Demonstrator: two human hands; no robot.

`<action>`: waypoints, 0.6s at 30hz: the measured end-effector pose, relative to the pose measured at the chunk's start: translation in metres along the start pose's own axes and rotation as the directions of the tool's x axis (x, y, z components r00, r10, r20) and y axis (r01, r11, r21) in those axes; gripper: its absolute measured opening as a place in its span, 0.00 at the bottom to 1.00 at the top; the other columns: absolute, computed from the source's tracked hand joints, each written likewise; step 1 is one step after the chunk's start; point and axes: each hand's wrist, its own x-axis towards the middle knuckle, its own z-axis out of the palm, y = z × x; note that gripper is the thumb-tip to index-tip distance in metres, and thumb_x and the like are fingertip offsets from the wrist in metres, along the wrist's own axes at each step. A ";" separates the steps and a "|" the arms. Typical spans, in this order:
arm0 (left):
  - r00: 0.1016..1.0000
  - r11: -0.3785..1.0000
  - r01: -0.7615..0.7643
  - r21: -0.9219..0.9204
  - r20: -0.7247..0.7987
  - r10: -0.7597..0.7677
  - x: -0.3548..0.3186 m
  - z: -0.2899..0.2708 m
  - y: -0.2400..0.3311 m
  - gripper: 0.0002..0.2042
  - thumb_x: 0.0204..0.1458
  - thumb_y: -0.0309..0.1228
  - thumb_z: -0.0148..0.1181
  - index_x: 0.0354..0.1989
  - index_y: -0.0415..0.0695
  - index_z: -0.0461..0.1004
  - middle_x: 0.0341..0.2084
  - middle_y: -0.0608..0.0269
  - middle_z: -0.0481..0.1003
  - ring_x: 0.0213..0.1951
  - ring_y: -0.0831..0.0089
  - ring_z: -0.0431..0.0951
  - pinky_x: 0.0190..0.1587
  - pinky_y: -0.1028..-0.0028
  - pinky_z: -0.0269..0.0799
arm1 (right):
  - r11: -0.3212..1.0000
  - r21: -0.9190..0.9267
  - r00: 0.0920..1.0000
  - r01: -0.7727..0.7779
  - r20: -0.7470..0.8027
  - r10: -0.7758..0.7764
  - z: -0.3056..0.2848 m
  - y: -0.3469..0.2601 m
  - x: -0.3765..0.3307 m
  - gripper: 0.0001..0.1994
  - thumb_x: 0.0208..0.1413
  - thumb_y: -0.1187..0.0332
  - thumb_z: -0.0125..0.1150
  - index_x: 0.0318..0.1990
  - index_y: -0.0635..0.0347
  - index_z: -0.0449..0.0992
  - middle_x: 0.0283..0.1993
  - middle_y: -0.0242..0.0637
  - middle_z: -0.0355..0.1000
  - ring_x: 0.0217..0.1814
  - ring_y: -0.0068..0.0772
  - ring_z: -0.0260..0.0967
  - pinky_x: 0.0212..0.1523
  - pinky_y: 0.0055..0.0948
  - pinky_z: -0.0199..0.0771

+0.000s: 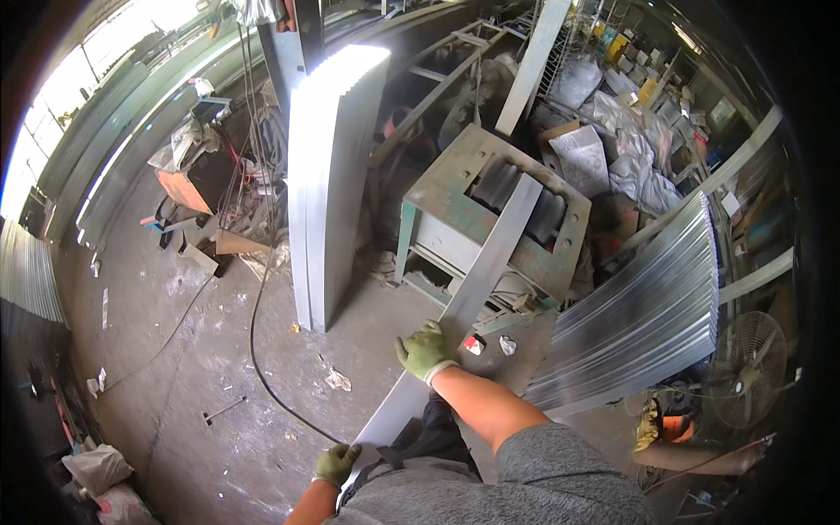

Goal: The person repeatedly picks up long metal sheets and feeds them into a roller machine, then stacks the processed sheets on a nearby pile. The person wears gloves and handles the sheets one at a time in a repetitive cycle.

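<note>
A long, flat grey metal strip [477,293] slants from beside my body up to a worn green-and-grey machine [451,184], its far end lying over dark rollers [497,182] in the top opening. Near the strip's close end, my left hand [337,464], in a green glove, grips its left edge. Farther up, my right hand [427,350], also gloved in green, is closed on the strip, with part of the fingers hidden. Left of the machine stands a tall upright bundle of similar pale metal lengths [328,184].
Stacked shiny metal lengths [643,306] lean at the right, with a fan [748,372] beyond them. A black cable [254,350] crosses the floor at left, near a T-shaped metal tool [225,409]. Scraps and a cardboard box [185,188] lie farther off; white sacks [626,127] fill the back right.
</note>
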 end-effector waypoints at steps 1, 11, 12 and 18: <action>1.000 1.000 0.000 0.009 0.012 0.000 -0.001 -0.002 -0.004 0.30 0.64 0.62 0.64 0.44 0.42 0.87 0.39 0.44 0.87 0.46 0.47 0.88 0.49 0.54 0.80 | 1.000 0.002 1.000 0.000 0.002 0.000 0.001 -0.004 -0.004 0.27 0.71 0.52 0.52 0.23 0.54 0.86 0.27 0.42 0.83 0.35 0.46 0.81 0.67 0.49 0.68; 0.998 0.998 0.046 0.037 0.035 -0.048 -0.047 -0.028 -0.058 0.28 0.64 0.59 0.65 0.43 0.40 0.88 0.35 0.44 0.86 0.42 0.51 0.88 0.47 0.58 0.81 | 0.965 0.261 0.998 0.005 -0.057 0.010 0.003 -0.059 -0.034 0.15 0.68 0.53 0.61 0.36 0.48 0.88 0.41 0.36 0.86 0.50 0.42 0.82 0.72 0.50 0.65; 0.998 0.997 0.066 0.027 0.013 -0.066 -0.054 -0.033 -0.061 0.29 0.62 0.60 0.66 0.42 0.41 0.88 0.36 0.44 0.87 0.42 0.52 0.89 0.48 0.58 0.81 | 0.928 0.372 0.998 0.013 -0.067 0.013 -0.001 -0.062 -0.039 0.08 0.65 0.60 0.66 0.43 0.50 0.86 0.50 0.36 0.84 0.59 0.43 0.80 0.74 0.50 0.67; 0.989 0.993 -0.002 0.117 -0.145 0.019 -0.068 -0.056 -0.050 0.28 0.59 0.62 0.69 0.41 0.45 0.89 0.34 0.47 0.87 0.39 0.51 0.89 0.44 0.58 0.82 | 0.867 0.474 0.763 -0.156 -0.500 0.410 -0.042 -0.013 -0.055 0.31 0.62 0.65 0.72 0.70 0.66 0.71 0.74 0.60 0.69 0.77 0.62 0.66 0.78 0.52 0.66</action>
